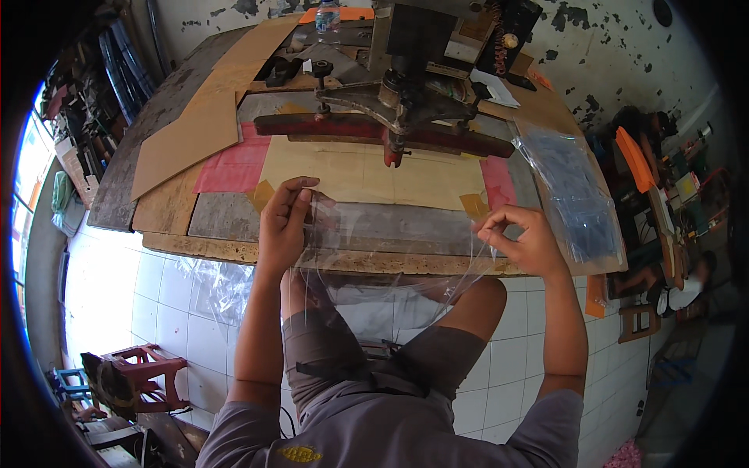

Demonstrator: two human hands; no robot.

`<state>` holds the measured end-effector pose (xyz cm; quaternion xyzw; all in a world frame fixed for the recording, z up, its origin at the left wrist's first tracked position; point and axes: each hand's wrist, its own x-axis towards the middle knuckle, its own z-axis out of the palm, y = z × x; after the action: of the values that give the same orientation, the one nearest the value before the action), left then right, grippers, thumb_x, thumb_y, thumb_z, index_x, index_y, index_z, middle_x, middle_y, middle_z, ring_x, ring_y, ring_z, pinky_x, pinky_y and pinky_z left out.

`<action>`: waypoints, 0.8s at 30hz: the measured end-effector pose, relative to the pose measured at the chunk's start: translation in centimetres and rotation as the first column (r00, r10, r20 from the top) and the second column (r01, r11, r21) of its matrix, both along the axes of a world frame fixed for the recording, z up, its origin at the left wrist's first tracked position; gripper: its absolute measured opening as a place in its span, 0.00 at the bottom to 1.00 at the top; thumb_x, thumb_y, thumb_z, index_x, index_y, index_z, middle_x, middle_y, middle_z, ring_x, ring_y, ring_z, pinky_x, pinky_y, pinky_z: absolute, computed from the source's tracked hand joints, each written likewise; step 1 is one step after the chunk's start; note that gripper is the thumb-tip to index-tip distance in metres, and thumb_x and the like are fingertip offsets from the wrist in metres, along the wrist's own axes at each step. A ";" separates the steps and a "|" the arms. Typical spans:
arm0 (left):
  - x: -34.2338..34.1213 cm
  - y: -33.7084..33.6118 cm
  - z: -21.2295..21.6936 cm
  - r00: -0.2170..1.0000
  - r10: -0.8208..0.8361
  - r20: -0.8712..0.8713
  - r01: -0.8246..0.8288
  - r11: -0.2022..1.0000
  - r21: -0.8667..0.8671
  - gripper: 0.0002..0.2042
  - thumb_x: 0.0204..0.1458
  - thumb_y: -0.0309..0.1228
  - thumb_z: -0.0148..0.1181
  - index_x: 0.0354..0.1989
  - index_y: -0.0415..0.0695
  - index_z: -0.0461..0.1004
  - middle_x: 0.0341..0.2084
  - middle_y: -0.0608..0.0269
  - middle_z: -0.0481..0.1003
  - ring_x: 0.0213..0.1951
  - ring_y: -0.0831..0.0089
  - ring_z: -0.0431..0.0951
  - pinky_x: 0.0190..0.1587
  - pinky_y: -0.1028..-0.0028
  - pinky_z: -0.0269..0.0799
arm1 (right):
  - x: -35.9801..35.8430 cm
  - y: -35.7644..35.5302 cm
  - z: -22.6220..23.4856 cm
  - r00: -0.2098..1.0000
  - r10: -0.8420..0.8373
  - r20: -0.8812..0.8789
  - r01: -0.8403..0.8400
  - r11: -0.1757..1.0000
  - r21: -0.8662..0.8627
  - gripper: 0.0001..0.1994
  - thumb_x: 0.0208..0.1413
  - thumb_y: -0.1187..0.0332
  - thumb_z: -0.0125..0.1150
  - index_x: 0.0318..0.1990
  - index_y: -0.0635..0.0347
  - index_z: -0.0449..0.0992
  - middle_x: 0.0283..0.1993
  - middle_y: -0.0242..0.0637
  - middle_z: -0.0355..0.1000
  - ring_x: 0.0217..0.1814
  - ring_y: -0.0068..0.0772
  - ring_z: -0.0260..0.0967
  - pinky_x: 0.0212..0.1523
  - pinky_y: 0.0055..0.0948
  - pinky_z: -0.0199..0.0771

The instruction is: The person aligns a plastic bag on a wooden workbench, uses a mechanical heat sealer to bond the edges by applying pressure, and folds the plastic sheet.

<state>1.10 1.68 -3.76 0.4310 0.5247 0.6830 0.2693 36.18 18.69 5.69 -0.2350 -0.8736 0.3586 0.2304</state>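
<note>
My left hand (282, 230) pinches one upper corner of a clear plastic sheet (398, 253) between thumb and fingers. The opposite corner is pinched by my right hand (527, 240). The see-through sheet hangs between both hands, over the table's front edge and my lap; its exact outline is hard to make out. Beyond it a cream-coloured sheet (351, 173) lies flat on the work surface, with tan tape (474, 206) at its near corners and pink-red pieces (234, 162) at its sides. Above it hangs a red press bar (460, 142) on a dark metal frame (390, 109).
A pile of bluish clear plastic sheets (576, 199) lies on the table's right. Brown cardboard (191, 144) covers the left. A water bottle (328, 22) stands at the back. Clear plastic (218, 288) lies on the tiled floor, near a red stool (152, 378). A person (690, 285) is at far right.
</note>
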 end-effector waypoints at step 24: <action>0.0 0.0 0.0 0.998 0.018 -0.053 -0.017 1.000 0.003 0.13 0.75 0.30 0.47 0.58 0.35 0.70 0.38 0.54 0.83 0.29 0.73 0.84 0.34 0.77 0.78 | -0.1 -1.4 -2.8 0.972 -0.116 -0.203 0.120 0.993 0.007 0.02 0.67 0.75 0.62 0.41 0.64 0.77 0.33 0.38 0.83 0.36 0.25 0.83 0.37 0.23 0.76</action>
<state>1.05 1.72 -3.79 0.4447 0.5345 0.6743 0.2487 36.04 17.33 2.93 -0.2464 -0.8334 0.3582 0.3411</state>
